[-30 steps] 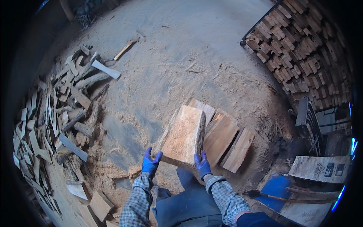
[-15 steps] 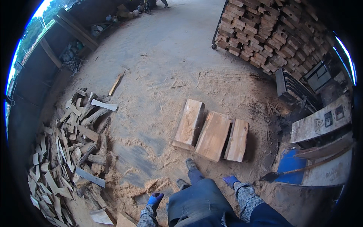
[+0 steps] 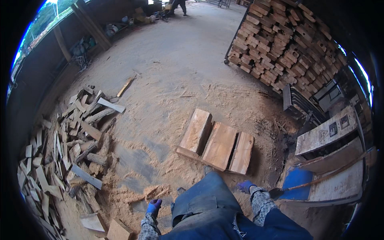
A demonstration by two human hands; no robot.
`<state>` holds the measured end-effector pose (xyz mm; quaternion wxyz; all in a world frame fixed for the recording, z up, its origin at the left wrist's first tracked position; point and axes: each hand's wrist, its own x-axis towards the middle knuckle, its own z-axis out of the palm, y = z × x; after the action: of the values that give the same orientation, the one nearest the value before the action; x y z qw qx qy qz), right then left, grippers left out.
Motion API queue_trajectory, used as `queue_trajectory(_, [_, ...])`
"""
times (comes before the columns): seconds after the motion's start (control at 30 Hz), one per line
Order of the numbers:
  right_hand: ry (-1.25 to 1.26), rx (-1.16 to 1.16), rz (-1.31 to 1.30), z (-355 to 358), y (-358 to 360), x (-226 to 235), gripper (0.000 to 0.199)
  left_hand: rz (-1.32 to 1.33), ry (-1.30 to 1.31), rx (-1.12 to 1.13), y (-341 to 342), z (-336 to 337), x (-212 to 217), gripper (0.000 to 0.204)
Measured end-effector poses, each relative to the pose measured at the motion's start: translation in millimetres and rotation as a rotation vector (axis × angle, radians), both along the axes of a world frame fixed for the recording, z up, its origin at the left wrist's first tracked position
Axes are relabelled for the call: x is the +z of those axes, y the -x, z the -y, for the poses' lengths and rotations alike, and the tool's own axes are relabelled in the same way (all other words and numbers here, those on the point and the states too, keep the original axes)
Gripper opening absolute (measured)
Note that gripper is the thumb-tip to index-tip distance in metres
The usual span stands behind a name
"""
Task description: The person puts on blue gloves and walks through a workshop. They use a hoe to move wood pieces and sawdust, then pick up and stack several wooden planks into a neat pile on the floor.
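My left hand (image 3: 153, 207), in a blue-purple glove, hangs beside my dark apron (image 3: 204, 204); its fingers look curled in, with nothing visible in them. On the other side, my right hand (image 3: 245, 185), gloved alike, hangs open just in front of the nearest timbers and holds nothing that I can see. Both hands are clear of the wood. Three thick sawn blocks lie side by side on the sawdust ahead of me: a left block (image 3: 195, 132), a wide middle block (image 3: 219, 145) and a narrower right block (image 3: 241, 153).
A heap of split offcuts (image 3: 86, 134) spreads at left. Stacked timber (image 3: 276, 44) rises at far right. A long-handled shovel (image 3: 312, 183) lies across a blue-and-white panel (image 3: 298, 185) beside a worn metal machine (image 3: 328, 134). Far off stands another person (image 3: 180, 6).
My view has shifted and I appear to have stepped closer to the three blocks, my apron now reaching nearly to them. Both hands have swung slightly; the blocks lie as before.
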<state>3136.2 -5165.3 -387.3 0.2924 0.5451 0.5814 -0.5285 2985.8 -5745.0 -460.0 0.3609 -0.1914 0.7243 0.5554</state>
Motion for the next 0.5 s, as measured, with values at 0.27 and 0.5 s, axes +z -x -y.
queue_trajectory(0.27, [0.011,0.141,-0.151,2.6,107.5,-26.3,0.027,0.186,0.091,0.203,-65.9,12.9,10.2,0.046])
queue_trajectory(0.5, [0.104,0.825,-0.106,-21.2,168.5,-71.8,0.033,0.140,0.056,0.514,-113.7,-60.0,31.3,0.056])
